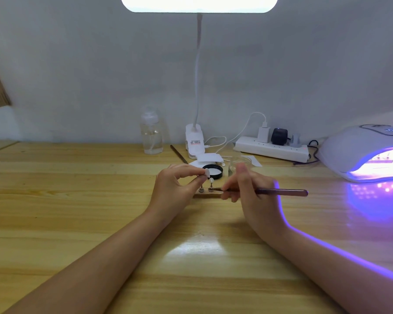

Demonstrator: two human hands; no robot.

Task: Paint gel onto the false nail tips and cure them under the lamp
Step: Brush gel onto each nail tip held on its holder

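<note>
Pale wood fills the lower half of the frame: your table (55,200), with both your forearms reaching up from the bottom edge to meet at the centre. Your left hand (175,189), just left of centre, has its thumb and forefinger curled and pinching a small white nail tip (207,172) on its stand, lifted a little above the table. Your right hand (247,186), just right of centre, grips a dark reddish brush (279,191) with its fingers curled round the shaft; the handle points to the right and the bristle end reaches left toward a small wooden block (208,195) lying between your hands. A second nail tip (211,180) stands on that block, beside the brush end.

Just behind your fingers a round black lid (212,171) lies on the table, with a white pad (209,158) behind it. At the right edge of the frame the white curing lamp (359,150) glows violet and throws that light over the table and your right wrist. Along the wall in the middle stand a clear bottle (152,132), the clip base of a white desk lamp (194,141) whose lit head sits at the top centre, and a white power strip (272,150) with plugs in it.
</note>
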